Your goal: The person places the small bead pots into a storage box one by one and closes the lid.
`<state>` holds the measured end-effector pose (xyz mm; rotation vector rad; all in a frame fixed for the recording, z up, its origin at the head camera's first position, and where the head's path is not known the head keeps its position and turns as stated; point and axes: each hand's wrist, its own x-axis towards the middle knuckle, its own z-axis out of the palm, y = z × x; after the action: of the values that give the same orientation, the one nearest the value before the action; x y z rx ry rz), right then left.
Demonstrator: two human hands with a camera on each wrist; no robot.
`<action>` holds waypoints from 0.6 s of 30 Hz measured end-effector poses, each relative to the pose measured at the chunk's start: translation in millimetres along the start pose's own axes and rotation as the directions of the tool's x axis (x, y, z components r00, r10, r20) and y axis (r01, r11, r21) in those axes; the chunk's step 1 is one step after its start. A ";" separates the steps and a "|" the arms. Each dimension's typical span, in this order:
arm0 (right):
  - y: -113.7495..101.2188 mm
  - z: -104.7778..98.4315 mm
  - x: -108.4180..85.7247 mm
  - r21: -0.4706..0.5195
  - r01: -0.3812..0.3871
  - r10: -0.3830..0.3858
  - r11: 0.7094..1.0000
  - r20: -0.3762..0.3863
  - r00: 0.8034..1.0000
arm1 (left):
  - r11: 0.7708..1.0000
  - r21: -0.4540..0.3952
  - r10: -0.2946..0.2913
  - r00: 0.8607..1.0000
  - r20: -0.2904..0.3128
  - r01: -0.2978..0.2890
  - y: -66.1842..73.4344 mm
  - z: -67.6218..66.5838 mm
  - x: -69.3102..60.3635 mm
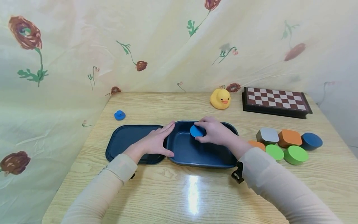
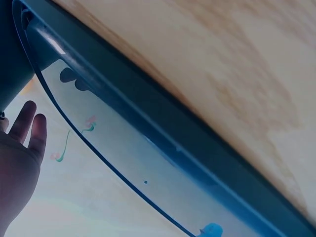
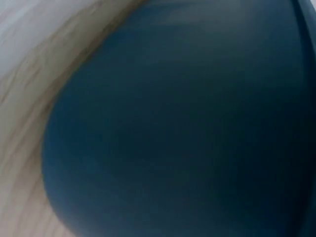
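Note:
A dark blue oblong box [image 1: 187,152] with rounded corners stands without its lid in the middle of the table. Inside it, near the back wall, my right hand [image 1: 216,133] grips a round bright blue block [image 1: 196,131] between thumb and fingers. My left hand [image 1: 155,141] is at the box's left end, fingers spread and fairly straight, fingertips near the back corner and thumb by the front one. Below that hand lies the flat dark lid [image 1: 128,140]. In the left wrist view, part of the left hand [image 2: 17,173] shows. The box wall [image 3: 173,123] fills most of the right wrist view, hiding the right hand there.
Right of the box sit several blocks: grey [image 1: 267,136], orange [image 1: 290,138], dark blue [image 1: 311,141] and green [image 1: 296,155]. A yellow duck [image 1: 220,99] and a checkered board case [image 1: 276,101] stand at the back. A small blue duck [image 1: 119,115] is behind the lid.

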<state>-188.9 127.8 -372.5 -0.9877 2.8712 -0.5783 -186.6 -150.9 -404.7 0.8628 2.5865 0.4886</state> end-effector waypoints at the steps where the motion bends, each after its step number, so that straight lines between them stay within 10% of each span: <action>1: -1.4 1.8 1.6 -0.001 0.003 -0.003 1.000 -0.002 1.000 | 1.000 -0.002 -0.001 1.000 0.000 0.001 -0.1 0.0 0.1; 18: -20.3 31.4 25.0 0.016 -0.076 0.076 0.997 0.005 0.997 | 0.999 0.053 0.011 1.000 -0.016 -0.010 2.6 -1.3 -0.1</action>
<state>-191.7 87.7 -392.4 -0.8724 2.8812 -0.5911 -185.8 -149.3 -402.5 0.8938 2.6219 0.4328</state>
